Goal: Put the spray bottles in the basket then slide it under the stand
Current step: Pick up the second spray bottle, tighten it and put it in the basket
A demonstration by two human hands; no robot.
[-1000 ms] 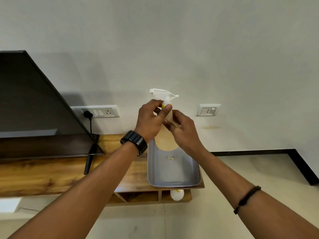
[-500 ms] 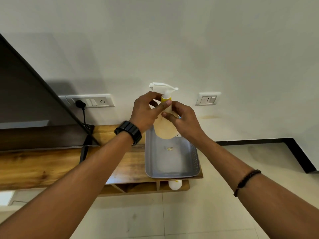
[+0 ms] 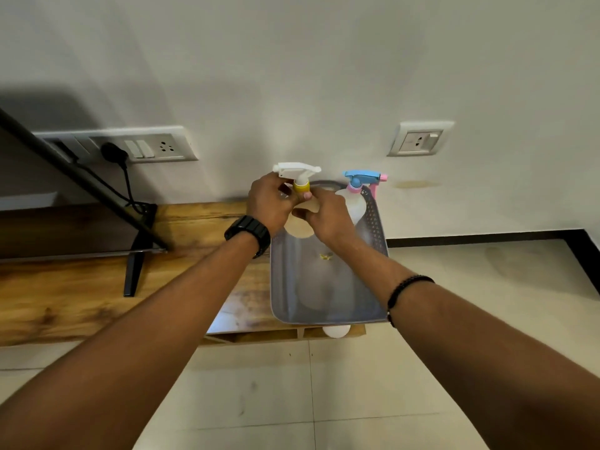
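Two hands, my left hand (image 3: 271, 203) and right hand (image 3: 328, 216), fingers closed round the white-trigger spray bottle (image 3: 300, 181), now lower, over the basket (image 3: 376, 222) on the stand (image 3: 97, 297). Blue-trigger bottle (image 3: 355, 196) now visible at the basket's far end. Release looks near.

1. The basket (image 3: 326, 297) is grey plastic, smooth and slightly glossy on its floor, with a perforated side wall.
2. The spray bottle (image 3: 300, 227) is pale translucent plastic, with an opaque white trigger head and a yellow collar.
3. A second spray bottle (image 3: 355, 203) is cloudy plastic with a blue and pink trigger.
4. The tabletop (image 3: 81, 303) is grained wood with a soft sheen.
5. The floor (image 3: 373, 384) is glossy pale tile.
6. The wall (image 3: 292, 76) is matt paint.
7. The watch (image 3: 248, 232) is matt black.
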